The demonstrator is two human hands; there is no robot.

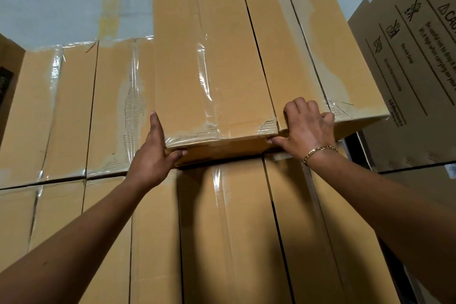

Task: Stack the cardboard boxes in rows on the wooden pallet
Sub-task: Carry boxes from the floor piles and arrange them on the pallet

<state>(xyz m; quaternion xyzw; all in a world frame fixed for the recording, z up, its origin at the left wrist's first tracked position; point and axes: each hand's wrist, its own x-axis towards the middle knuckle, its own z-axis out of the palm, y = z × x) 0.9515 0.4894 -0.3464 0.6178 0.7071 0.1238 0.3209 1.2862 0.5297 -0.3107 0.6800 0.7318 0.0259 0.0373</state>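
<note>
A person's left hand (153, 155), fingers straight, braces a taped upper box (209, 57) while the right hand (307, 126) presses bent fingers onto the neighbouring box (320, 39).

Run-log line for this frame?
phase: positioning upper cardboard box | left hand: fingers straight on its left side | right hand: fingers bent atop neighbouring box, near edge

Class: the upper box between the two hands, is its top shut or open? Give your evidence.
Shut. The box has its flaps lying flat, with clear tape running along their seam.
</note>
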